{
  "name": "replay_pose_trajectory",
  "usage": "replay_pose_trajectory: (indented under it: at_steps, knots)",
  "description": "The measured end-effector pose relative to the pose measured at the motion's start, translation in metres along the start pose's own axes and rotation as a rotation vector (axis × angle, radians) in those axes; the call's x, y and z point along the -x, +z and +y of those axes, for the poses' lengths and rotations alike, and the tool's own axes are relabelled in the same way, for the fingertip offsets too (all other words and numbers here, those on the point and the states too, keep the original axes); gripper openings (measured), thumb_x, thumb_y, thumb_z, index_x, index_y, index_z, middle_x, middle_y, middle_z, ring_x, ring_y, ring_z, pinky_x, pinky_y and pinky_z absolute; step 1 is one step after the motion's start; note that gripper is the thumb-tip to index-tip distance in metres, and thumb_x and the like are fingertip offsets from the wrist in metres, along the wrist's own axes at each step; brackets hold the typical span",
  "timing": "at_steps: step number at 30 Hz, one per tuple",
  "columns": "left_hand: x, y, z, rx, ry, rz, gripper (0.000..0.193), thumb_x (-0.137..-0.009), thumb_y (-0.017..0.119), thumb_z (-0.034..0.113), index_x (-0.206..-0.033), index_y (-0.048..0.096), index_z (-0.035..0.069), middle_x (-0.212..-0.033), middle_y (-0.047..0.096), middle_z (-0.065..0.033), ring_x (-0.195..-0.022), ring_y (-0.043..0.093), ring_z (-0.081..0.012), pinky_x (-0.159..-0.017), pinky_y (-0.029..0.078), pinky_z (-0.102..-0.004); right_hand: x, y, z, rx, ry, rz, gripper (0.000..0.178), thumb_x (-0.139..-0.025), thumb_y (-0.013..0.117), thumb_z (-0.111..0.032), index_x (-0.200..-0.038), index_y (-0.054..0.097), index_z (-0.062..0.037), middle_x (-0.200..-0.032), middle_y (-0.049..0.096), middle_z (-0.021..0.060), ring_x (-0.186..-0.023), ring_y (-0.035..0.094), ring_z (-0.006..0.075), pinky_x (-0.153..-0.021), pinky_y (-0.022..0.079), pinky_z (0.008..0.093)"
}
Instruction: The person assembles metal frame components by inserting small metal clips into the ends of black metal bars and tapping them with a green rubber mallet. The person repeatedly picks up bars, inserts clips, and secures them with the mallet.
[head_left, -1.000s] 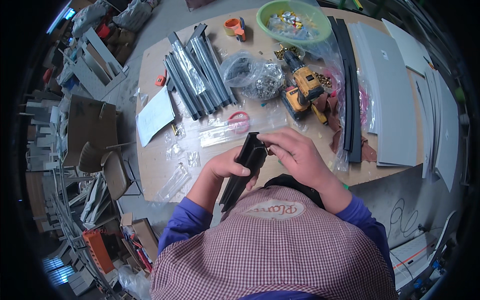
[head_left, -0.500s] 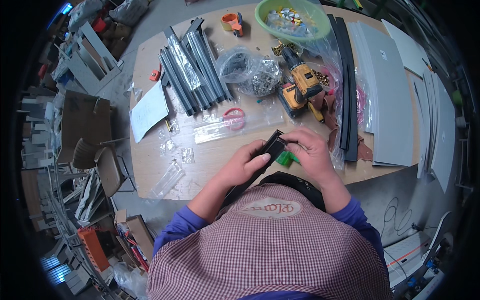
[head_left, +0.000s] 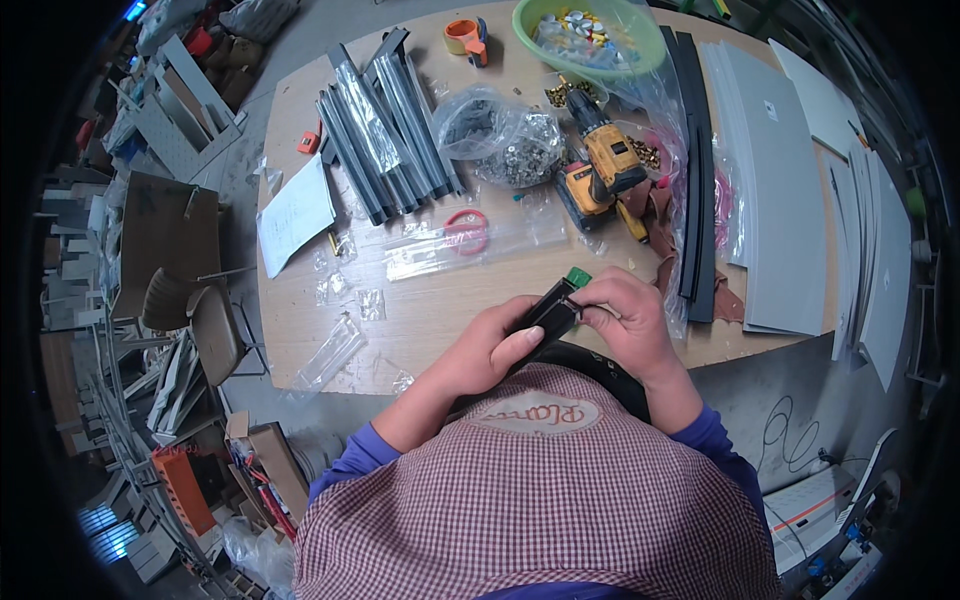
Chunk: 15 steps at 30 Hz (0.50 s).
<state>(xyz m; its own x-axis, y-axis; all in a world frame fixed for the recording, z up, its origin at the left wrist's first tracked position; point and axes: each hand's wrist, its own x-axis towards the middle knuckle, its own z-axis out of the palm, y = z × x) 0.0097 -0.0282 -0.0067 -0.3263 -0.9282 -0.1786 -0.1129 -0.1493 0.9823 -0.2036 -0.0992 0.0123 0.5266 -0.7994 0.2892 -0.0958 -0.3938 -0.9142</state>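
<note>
My left hand [head_left: 483, 345] grips a short black profile bar [head_left: 545, 312] along its lower half, holding it tilted up to the right over the near table edge. My right hand [head_left: 625, 315] pinches the bar's upper end, fingers on a small green cap [head_left: 578, 276] fitted at that tip. Both hands touch the bar just above my chest.
On the wooden table [head_left: 420, 300] lie a bundle of grey profiles [head_left: 385, 120], a yellow cordless drill [head_left: 598, 165], a bag of metal parts [head_left: 505, 130], red scissors [head_left: 468, 228], a green bowl [head_left: 590, 35], orange tape [head_left: 462, 35], grey panels [head_left: 780, 180] and black strips [head_left: 695, 160]. Chairs [head_left: 200, 320] stand left.
The black bar has swung from pointing down-left to pointing up-right, and shifted right. A green cap now shows at its upper end under my right fingers.
</note>
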Motion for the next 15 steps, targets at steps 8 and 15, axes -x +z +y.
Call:
replay_pose_trajectory:
  at_steps: [8,15]
  knots:
    - [0.0026,0.0051,0.0058,0.079,-0.024,0.001,0.058,-0.094,0.052,0.039,-0.134,0.049,-0.003,-0.104,0.062,-0.0096,-0.090,0.059,-0.0156,-0.080,0.048,-0.0285,0.0033,-0.0024,-0.0026,0.060,-0.104,0.002,0.022,-0.076,0.074,0.002,-0.097,0.069,-0.0035,-0.080,0.064,0.0096,-0.071,0.064,0.0236,-0.063,0.050,0.0314]
    - [0.0036,0.0093,0.0044,-0.034,0.010,0.053,0.050,-0.096,0.053,0.029,-0.134,0.048,-0.003,-0.115,0.064,-0.0204,-0.107,0.062,-0.0284,-0.096,0.046,-0.0377,0.0090,0.0030,-0.0013,0.173,-0.148,0.056,0.027,-0.075,0.073,0.003,-0.101,0.068,-0.0031,-0.082,0.064,0.0114,-0.073,0.065,0.0272,-0.064,0.052,0.0343]
